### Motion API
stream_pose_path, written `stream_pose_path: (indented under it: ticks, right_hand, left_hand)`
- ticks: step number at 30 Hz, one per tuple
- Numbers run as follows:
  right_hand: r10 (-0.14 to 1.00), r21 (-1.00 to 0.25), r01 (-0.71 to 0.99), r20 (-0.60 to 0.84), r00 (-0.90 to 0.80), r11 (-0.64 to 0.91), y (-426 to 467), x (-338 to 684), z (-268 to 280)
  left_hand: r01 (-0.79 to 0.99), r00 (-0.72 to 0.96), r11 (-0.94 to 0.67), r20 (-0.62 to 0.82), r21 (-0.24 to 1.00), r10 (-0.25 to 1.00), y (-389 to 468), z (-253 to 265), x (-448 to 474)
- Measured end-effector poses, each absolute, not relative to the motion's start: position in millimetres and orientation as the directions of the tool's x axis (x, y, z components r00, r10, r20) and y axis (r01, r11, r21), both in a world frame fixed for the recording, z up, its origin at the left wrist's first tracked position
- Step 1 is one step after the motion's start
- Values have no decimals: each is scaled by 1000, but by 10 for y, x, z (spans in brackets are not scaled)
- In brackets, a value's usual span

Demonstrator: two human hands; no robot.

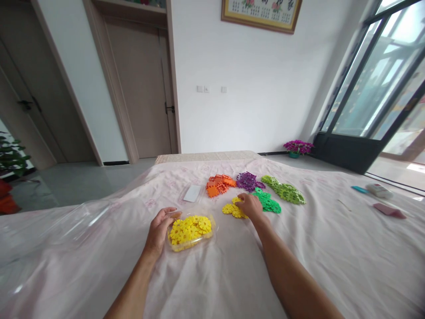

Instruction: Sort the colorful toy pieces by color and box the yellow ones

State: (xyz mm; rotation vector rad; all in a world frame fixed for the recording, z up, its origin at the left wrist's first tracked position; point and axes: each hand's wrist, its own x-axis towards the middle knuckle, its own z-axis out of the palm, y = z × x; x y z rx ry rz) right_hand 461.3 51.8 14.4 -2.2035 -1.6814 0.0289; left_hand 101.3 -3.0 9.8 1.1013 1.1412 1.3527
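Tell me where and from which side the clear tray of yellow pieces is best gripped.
Probably by the rim of a long side of the clear tray: it is shallow, lies flat on the sheet and is full of yellow pieces, so a grip from above would land on them. The left hand already rests at its left end.

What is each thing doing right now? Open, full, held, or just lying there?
Tray: open, holding yellow pieces, left hand on its edge.
Yellow pile: loose on the bed, right hand on it.
Orange pile: lying untouched.
Purple pile: lying untouched.
Green piles: lying untouched.
Door: shut.
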Motion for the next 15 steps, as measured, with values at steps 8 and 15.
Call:
stream_pose_path:
  ticks: [8, 15]
  right_hand:
    - [927, -502, 862, 285, 242, -71, 566, 4562, 182]
    - [937, -924, 261, 323, 136, 280, 487, 4046, 364]
  left_hand:
    - [-145, -73, -48, 38, 988, 997, -18, 96, 1019]
    - [-142, -55, -57, 50, 988, 997, -8, 59, 1006]
